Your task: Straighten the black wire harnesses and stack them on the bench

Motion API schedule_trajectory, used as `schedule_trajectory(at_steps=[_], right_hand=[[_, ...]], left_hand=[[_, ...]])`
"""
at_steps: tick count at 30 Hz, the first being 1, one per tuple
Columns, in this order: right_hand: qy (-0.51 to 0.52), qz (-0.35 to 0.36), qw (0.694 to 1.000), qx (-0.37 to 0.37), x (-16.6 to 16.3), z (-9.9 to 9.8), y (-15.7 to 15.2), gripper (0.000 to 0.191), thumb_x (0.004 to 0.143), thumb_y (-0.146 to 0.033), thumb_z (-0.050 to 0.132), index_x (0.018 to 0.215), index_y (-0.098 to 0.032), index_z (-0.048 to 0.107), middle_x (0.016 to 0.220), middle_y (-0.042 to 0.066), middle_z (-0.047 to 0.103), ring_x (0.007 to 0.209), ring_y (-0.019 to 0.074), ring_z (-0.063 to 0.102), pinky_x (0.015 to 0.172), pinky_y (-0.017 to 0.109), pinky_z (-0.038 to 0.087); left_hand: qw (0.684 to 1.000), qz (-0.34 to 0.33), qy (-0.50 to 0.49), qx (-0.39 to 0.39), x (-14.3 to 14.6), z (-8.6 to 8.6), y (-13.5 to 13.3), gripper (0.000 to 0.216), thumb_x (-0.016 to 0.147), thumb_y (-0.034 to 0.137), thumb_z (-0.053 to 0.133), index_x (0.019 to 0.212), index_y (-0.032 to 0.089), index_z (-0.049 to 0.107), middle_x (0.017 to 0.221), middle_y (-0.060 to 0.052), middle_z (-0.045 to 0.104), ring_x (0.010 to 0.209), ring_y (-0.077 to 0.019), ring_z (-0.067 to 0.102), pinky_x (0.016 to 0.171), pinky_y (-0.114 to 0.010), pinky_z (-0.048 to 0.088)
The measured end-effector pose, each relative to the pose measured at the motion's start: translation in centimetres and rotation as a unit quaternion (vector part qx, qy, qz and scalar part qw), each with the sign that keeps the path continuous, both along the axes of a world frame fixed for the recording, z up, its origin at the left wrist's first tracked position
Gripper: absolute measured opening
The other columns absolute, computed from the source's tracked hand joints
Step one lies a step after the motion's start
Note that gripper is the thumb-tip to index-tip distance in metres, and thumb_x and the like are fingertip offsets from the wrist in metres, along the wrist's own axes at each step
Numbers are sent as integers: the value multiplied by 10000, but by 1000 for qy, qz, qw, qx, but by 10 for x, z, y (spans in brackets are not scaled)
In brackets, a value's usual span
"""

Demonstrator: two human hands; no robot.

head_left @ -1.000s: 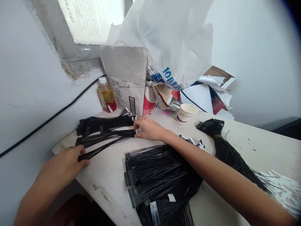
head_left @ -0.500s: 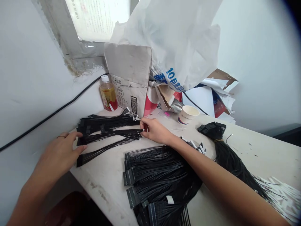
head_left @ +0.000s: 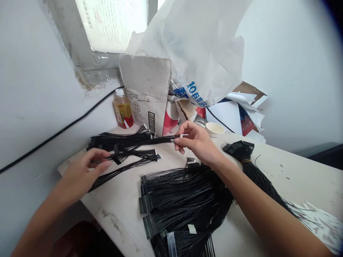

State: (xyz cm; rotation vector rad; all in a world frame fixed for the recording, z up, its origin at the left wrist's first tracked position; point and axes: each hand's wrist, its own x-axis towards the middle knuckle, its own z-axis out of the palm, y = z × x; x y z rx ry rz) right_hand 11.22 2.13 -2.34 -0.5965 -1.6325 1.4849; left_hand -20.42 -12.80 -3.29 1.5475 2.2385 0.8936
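Observation:
My right hand (head_left: 197,141) pinches the white-tipped end of a black wire harness (head_left: 160,141), raised a little above the table. The harness wires stretch left over other harnesses. My left hand (head_left: 87,169) is partly curled, with a gap between thumb and fingers. Its fingertips are beside a small black connector (head_left: 115,159); whether they touch it is unclear. Under and around that hand lie more black harnesses (head_left: 120,171) with white plugs on their right ends. The left hand covers their left ends.
A large pile of black harnesses (head_left: 184,192) lies in front. To the right are a banded bundle (head_left: 257,175) and loose white pieces (head_left: 316,221). A drink bottle (head_left: 123,110), a cardboard box (head_left: 146,92), a plastic bag (head_left: 203,46) and a paper cup (head_left: 215,128) stand behind.
My right hand has moved right and slightly up, pulling the harness end along. My left hand has shifted right over the harnesses. The view has tilted slightly.

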Motion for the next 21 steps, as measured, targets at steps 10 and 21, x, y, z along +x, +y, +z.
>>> schedule_trajectory(at_steps=[10,21], right_hand=[[50,22,996,-73,32,13,-17,406,750,-271,877,832,-209,484,690,-28,656,583,113,647,468,212,463],[-42,-40,989,-137,88,7,-22,325,714,-278,891,858,-173,618,567,-40,588,462,72,532,370,165,318]], left_hand=[[998,-17,-36,55,27,-27,21,404,803,569,625,969,222,748,994,-97,794,882,-298,710,776,-380,528],[916,-25,-382,117,47,-7,10,465,603,437,959,929,174,755,677,-71,769,593,-196,706,558,-254,598]])
